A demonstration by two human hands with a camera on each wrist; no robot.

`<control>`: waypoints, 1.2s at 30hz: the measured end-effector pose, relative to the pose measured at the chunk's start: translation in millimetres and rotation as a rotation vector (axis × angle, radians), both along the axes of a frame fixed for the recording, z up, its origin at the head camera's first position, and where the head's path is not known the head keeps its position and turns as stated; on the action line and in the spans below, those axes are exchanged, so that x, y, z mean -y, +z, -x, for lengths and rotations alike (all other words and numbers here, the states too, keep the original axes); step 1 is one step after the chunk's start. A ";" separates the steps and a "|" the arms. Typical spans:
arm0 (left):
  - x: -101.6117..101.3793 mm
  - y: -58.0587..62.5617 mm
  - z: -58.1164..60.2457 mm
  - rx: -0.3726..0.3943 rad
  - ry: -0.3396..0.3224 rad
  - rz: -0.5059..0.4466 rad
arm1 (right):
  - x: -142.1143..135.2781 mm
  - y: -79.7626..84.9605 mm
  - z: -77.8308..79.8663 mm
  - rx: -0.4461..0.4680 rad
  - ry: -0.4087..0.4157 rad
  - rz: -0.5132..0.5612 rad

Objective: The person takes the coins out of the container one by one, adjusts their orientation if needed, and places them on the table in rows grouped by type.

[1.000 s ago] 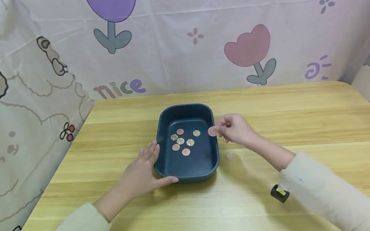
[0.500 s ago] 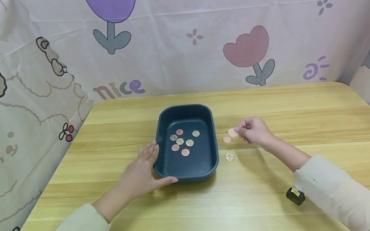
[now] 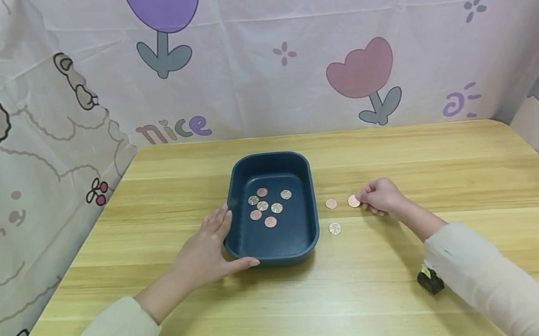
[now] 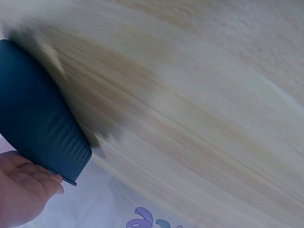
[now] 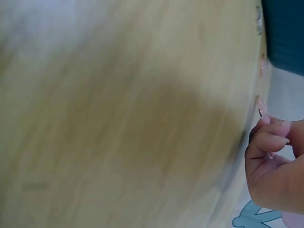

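A dark blue rectangular tray (image 3: 285, 259) stands on the wooden table with several copper and gold coloured coins (image 3: 270, 222) lying flat inside. My left hand (image 3: 202, 254) rests against the tray's left side, its fingers spread along the rim and the thumb at the near corner. To the right of the tray, my right hand (image 3: 384, 196) pinches the edge of a copper coin (image 3: 353, 201) at the tabletop; the right wrist view shows this coin (image 5: 261, 105) at the fingertips. Between tray and right hand lie another copper coin (image 3: 331, 204) and a gold coloured coin (image 3: 335, 229).
The wooden table (image 3: 300, 317) extends around the tray on every side. A printed cloth (image 3: 254, 75) with flowers and cartoon figures hangs behind it and along both sides. A small black device (image 3: 430, 281) sits at the right cuff.
My right hand has moved from the tray's right rim rightward and down to the tabletop, carrying the copper coin. The left hand and the tray have stayed in place.
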State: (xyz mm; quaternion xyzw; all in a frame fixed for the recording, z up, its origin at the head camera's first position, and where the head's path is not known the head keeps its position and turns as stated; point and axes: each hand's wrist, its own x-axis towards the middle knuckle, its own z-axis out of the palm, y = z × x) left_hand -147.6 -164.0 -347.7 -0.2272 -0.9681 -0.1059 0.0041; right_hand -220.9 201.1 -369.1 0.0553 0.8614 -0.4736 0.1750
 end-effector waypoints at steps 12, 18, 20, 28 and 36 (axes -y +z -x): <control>0.3 -0.3 0.4 -0.011 -0.004 -0.002 | 3.8 -3.7 5.6 -0.020 0.009 -0.114; 0.5 -0.6 0.5 -0.008 -0.003 -0.011 | 6.4 -2.3 5.2 -0.036 -0.001 -0.139; 0.5 -0.5 0.2 -0.007 -0.002 -0.009 | 7.0 -2.7 4.8 -0.036 -0.013 -0.142; 0.6 0.1 -0.9 -0.004 0.001 -0.009 | 10.7 0.1 2.1 -0.107 -0.048 -0.150; 0.7 -0.6 -0.6 0.004 0.007 -0.007 | 27.5 21.0 -7.5 -0.310 -0.006 -0.165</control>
